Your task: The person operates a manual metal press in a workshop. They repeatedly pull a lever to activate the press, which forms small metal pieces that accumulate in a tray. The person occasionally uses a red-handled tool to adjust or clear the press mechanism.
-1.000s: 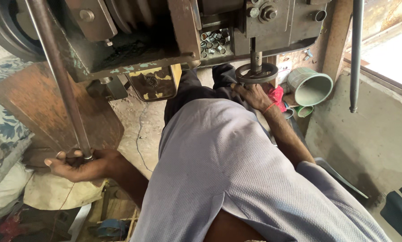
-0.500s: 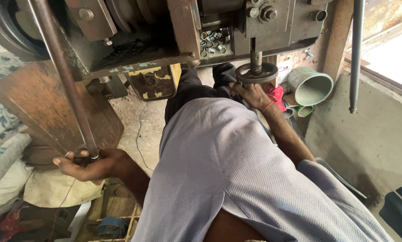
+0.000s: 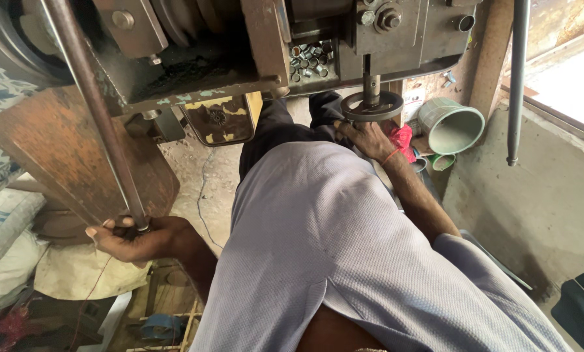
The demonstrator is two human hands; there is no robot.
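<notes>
Change: since the earlier frames the left hand (image 3: 132, 238) has drawn the long steel lever (image 3: 93, 111) a little to the right, and the lever's lower end now sits further from the pale sacks; the right hand has stayed at the small round wheel.
Head view, left hand: closed around the lower end of the lever, fingers curled over it and thumb side up, low on the left in front of a rusty brown plate (image 3: 77, 156).
Head view, lever: runs slantwise from the top left of the picture down to the left hand, crossing in front of the dark machine body (image 3: 194, 58).
Head view, right hand: the right hand (image 3: 370, 138) rests with its fingers on the rim of the round wheel (image 3: 372, 105), gripping it loosely; a thin red thread circles the wrist.
Head view, wheel: sits on a short upright shaft under the machine's grey head, just above the right hand.
Head view, small parts: a heap of short metal sleeves (image 3: 308, 58) lies in a recess of the machine, left of the shaft.
Head view, surroundings: a green plastic mug (image 3: 449, 127) lies on its side right of the wheel, a red cloth (image 3: 402, 140) just beside the right hand, pale sacks (image 3: 5, 234) at the left edge.
</notes>
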